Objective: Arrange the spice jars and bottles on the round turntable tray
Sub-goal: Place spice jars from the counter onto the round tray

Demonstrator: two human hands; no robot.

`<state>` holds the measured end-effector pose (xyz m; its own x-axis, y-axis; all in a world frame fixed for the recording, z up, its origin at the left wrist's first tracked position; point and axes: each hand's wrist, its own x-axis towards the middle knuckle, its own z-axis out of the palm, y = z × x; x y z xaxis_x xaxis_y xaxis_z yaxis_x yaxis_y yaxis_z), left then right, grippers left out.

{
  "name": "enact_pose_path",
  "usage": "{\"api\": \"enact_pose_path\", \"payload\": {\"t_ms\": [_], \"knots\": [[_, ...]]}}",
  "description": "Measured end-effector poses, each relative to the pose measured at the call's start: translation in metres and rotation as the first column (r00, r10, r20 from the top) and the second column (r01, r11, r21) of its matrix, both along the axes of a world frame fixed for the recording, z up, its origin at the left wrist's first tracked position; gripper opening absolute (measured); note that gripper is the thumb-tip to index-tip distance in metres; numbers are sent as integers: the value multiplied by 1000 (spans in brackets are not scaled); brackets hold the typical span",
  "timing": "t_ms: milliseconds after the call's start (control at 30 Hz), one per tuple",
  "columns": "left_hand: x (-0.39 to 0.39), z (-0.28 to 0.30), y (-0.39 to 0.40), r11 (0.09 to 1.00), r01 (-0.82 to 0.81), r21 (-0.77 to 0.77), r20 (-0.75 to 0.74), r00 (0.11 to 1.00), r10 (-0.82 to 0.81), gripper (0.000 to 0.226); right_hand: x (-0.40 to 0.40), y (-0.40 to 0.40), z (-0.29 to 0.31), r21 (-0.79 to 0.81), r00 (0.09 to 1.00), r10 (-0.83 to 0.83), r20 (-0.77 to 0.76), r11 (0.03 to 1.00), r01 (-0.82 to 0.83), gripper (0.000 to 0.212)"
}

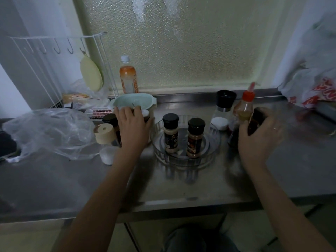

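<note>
1. Turntable tray [215, 142] sat mid-counter, clear plastic w/ ribbed wall. Two black-capped spice jars stood upright inside: pale one [170, 133] left, reddish one [195, 137] right, apart from each other.
2. Right hand [259, 137] was wrapped round a dark jar [255, 122], fingers closed on its body, just right of the tray. Jar looked tilted; blurred, so contact details unclear.
3. Left hand [133, 124] lay over a jar near the teal bowl [134, 102], fingers curled down. Couldn't tell if it actually gripped; the jar was mostly hidden.
4. Waiting: salt grinder [224, 108], red-capped sauce bottle [244, 108], beige-lidded jar [104, 132].
5. Handling, my guess: jars small, rigid, light; smooth sides prob. slippery, so grab mid-body, not cap. Grinder looked like glass, top-heavy; take it low. Sauce bottle likely squeezy, so hold it gently.
</note>
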<state>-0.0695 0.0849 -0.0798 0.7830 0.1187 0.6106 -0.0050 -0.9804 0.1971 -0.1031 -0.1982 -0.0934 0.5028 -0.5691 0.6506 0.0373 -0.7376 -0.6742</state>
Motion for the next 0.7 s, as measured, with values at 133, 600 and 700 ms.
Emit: {"api": "enact_pose_path", "payload": {"t_ms": [133,600,700], "knots": [[-14,-5,-5,978,94,-187,169,984,-63,52,-8,-6,-6,110,985,27,173,993,-46,43],[1,32,-14,673,491,-553,182,860,-478,49,15,-50,11,262,957,281,-73,931,-253,52],[0,24,-14,682,476,-555,136,861,-490,46,11,-50,6,272,963,261,-69,934,-233,50]]}}
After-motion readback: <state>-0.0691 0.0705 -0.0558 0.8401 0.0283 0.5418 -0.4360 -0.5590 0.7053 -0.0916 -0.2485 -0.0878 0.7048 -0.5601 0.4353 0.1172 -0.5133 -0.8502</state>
